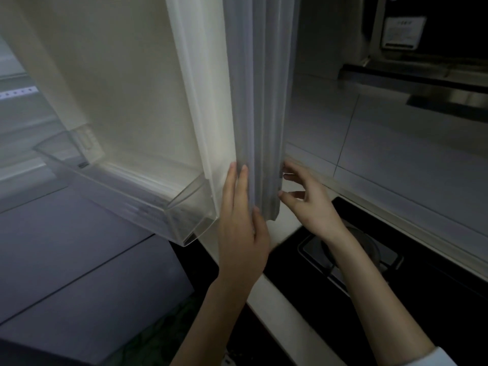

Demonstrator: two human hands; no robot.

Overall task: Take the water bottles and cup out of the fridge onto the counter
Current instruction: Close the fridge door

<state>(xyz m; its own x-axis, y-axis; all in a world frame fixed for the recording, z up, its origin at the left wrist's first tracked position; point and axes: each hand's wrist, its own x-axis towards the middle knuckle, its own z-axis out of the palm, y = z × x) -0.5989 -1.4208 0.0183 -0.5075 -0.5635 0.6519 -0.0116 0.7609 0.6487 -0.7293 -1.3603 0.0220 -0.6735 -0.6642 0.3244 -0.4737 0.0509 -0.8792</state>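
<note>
Fridge door (148,83) swung open across the middle of the view, inner side facing left, its grey outer edge (260,107) running down the centre. Left hand (241,233) laid flat against that edge near its lower corner, fingers (232,178) straight and close together, thumb on the edge too. Right hand (309,202) on the other side of the same edge, fingers (290,177) spread and loosely bent, tips touching or just beside it; hard to tell which. Nothing held in either hand.

1 clear door bin (126,191) low on the inner door, empty as far as seen. No water bottles or cup in view; fridge interior at far left blurred, only pale shelf lines (15,92) visible.

Behind the door to the right: white table (287,294) edge, black cooktop (396,273) with 1 burner (369,249) partly hidden by the right wrist, tiled wall (396,143), range hood (422,80) above. Grey lower drawers (79,260) at left. Open door standing between the fridge and the table.
</note>
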